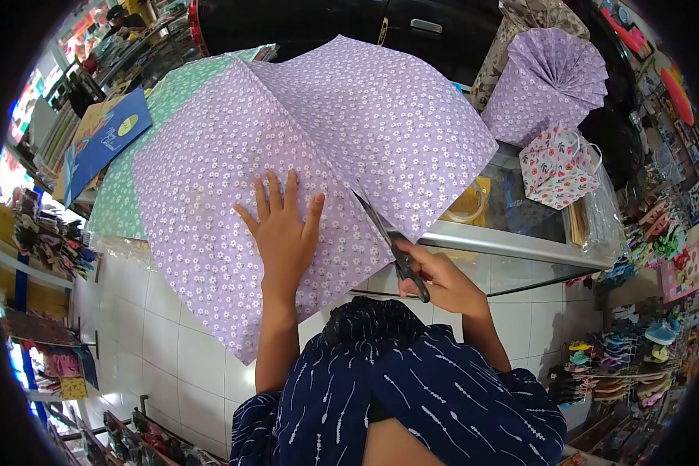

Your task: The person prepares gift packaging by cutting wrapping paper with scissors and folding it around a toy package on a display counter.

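A large sheet of lilac wrapping paper (210, 155) with small white flowers is spread over the counter, and its near corner hangs past the front edge. My left hand (282, 229) lies flat on it, fingers spread. In my right hand (443, 281) is a pair of black-handled scissors (402, 260), their blades pointing away from me into the paper. A slit runs from the near edge to the blades, dividing the left part from the right part (396, 116). Part of the scissors' handle is hidden by my fingers.
Green flowered paper (159, 101) and a blue card (116, 136) lie at the left. A lilac pleated package (547, 85) and a flowered face mask (559, 167) sit at the right on the glass counter (512, 241). Shelves of goods (621, 357) flank both sides.
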Available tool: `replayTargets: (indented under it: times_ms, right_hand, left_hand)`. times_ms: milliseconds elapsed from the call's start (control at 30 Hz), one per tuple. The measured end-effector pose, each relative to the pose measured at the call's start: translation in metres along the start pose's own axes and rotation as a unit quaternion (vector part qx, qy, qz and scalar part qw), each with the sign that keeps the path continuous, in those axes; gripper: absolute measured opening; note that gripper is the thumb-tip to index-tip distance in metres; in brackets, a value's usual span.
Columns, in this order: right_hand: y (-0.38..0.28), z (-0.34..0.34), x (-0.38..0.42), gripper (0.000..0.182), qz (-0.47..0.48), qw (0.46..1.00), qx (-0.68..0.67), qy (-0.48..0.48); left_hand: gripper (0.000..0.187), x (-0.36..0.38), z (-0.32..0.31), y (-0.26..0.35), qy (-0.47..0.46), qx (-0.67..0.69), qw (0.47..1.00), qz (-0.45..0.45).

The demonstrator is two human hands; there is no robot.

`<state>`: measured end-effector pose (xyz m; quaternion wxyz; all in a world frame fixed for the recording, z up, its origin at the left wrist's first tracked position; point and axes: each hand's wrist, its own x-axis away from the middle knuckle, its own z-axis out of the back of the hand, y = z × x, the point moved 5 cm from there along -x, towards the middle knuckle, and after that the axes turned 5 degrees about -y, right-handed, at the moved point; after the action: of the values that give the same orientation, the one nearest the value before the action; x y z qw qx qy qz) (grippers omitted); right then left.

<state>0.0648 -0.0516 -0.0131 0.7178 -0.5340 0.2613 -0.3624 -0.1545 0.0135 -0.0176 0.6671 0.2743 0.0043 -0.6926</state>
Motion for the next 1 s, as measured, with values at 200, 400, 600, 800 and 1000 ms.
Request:
replayTargets:
  times_ms: [200, 400, 600, 800, 1000]
  right_hand:
    - [0.013, 0.002, -0.01, 0.051, 0.039, 0.998, -0.054, 0.014]
    - [0.01, 0.013, -0.024, 0.037, 0.003, 0.995, -0.103, -0.002]
    - [0.005, 0.018, -0.038, 0.035, -0.026, 0.99, -0.138, -0.018]
    - [0.004, 0.017, -0.038, 0.036, -0.04, 0.986, -0.163, 0.004]
    - [0.004, 0.018, -0.04, 0.036, -0.046, 0.991, -0.127, -0.013]
  left_hand:
    - [0.063, 0.001, 0.0, 0.001, -0.003, -0.006, 1.0, 0.0]
    - [0.064, 0.001, 0.0, 0.001, -0.005, -0.009, 1.0, -0.001]
    - [0.06, 0.0, 0.001, 0.002, -0.017, -0.029, 0.999, 0.01]
    - [0.058, 0.0, 0.001, 0.004, -0.027, -0.036, 0.999, 0.024]
    - [0.059, 0.0, 0.003, 0.005, -0.029, -0.028, 0.999, 0.028]
